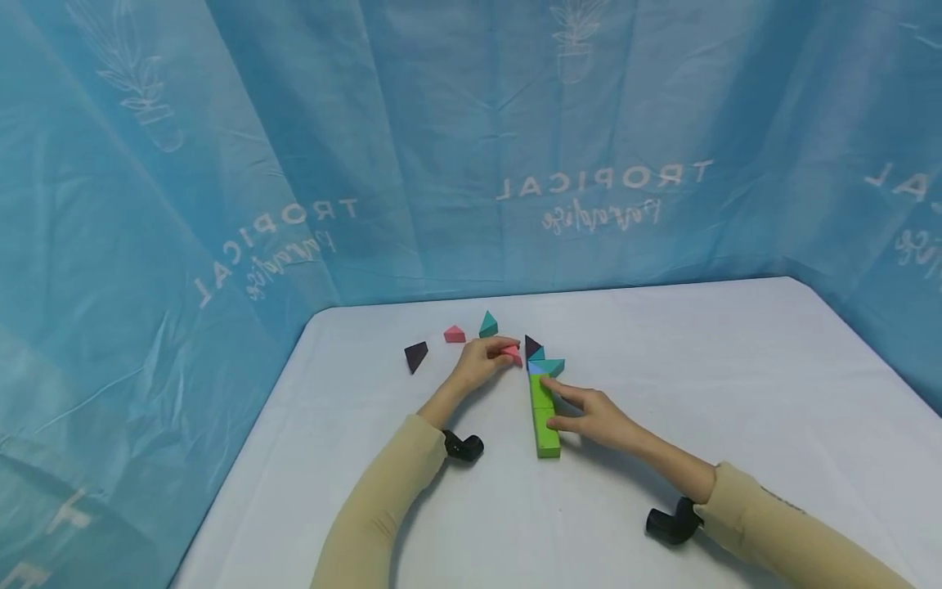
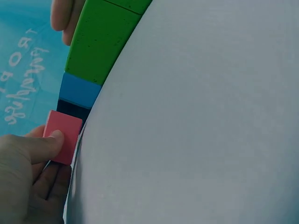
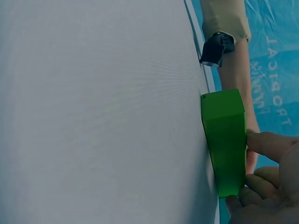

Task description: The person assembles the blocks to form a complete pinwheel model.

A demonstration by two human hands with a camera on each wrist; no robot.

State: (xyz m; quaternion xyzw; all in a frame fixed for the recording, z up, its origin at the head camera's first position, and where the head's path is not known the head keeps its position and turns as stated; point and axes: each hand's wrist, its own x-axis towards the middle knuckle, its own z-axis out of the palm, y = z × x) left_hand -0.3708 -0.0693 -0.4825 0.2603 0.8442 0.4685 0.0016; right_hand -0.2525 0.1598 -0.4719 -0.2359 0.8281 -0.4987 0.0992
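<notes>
My left hand (image 1: pixel 477 364) pinches a pink triangular block (image 1: pixel 513 354) between thumb and fingers, just left of a row of blocks. In the left wrist view, the thumb presses on the flat face of this pink block (image 2: pixel 65 135). The row has two green blocks (image 1: pixel 546 438) end to end, then a blue triangular block (image 1: pixel 538 368), a teal one (image 1: pixel 555 366) and a dark one (image 1: pixel 531 348) at the far end. My right hand (image 1: pixel 594 417) touches the green blocks from the right, index finger and thumb apart. Its fingertips meet a green block (image 3: pixel 226 144) in the right wrist view.
Left of the row lie a dark block (image 1: pixel 415 357), another pink block (image 1: pixel 455 334) and a teal block (image 1: pixel 489 325). All stand on a white-covered table (image 1: pixel 736 393). A blue printed curtain (image 1: pixel 456 245) hangs around its back and sides.
</notes>
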